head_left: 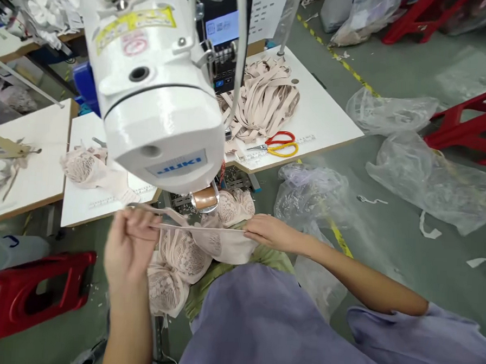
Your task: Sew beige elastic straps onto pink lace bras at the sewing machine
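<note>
My left hand (pixel 129 246) pinches one end of a pale pink lace garment (pixel 199 245) and its strap, just below the white sewing machine head (pixel 158 85). My right hand (pixel 271 231) grips the other end, so the garment's edge is stretched flat between both hands. More lace cups hang down over my lap below the stretched edge. The shiny presser area (pixel 204 199) of the machine sits right above the garment.
A heap of beige straps (pixel 263 99) and red-and-yellow scissors (pixel 280 143) lie on the white table (pixel 327 121). Another lace piece (pixel 84 168) lies on the left table. A red stool (pixel 29 290) stands at lower left. Plastic bags (pixel 430 181) litter the floor at right.
</note>
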A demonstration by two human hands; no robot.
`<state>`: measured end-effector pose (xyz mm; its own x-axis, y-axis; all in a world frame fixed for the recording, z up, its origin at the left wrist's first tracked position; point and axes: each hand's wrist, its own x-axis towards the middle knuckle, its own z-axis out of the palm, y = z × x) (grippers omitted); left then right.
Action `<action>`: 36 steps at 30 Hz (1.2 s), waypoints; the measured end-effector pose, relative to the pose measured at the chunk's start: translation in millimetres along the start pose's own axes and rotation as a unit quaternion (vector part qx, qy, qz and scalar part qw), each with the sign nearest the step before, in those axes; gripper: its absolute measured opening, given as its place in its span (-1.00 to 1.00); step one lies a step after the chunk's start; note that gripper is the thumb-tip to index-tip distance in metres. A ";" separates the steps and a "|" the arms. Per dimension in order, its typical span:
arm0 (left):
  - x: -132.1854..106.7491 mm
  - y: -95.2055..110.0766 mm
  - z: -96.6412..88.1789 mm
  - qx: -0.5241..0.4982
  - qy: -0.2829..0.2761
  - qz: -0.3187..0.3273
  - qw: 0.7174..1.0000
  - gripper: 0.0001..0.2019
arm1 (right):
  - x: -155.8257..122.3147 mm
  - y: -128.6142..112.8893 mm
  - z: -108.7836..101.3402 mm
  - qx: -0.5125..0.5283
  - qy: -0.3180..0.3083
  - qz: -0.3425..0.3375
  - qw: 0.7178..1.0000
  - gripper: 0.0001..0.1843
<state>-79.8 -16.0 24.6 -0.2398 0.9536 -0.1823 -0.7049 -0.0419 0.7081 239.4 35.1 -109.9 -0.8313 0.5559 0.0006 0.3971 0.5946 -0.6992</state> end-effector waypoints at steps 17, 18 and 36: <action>22.6 35.3 -100.7 -0.012 0.181 0.094 0.979 -0.65 | 4.5 -11.5 31.5 0.155 0.365 0.209 0.894 -0.69; 18.8 15.3 -90.5 0.029 0.158 0.051 0.986 -0.72 | 10.4 -14.9 32.4 0.130 0.324 0.193 0.917 -0.73; -15.3 -110.3 -16.9 0.573 -0.188 -0.027 0.797 -0.78 | 49.5 -44.5 -27.1 0.134 -0.012 0.055 0.989 -0.74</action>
<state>-9.6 -31.0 -62.3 0.1395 0.9756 -0.1697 0.4179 0.0973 0.9033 191.2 51.9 -59.3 -0.7991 0.5925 -0.1019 0.3718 0.3539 -0.8582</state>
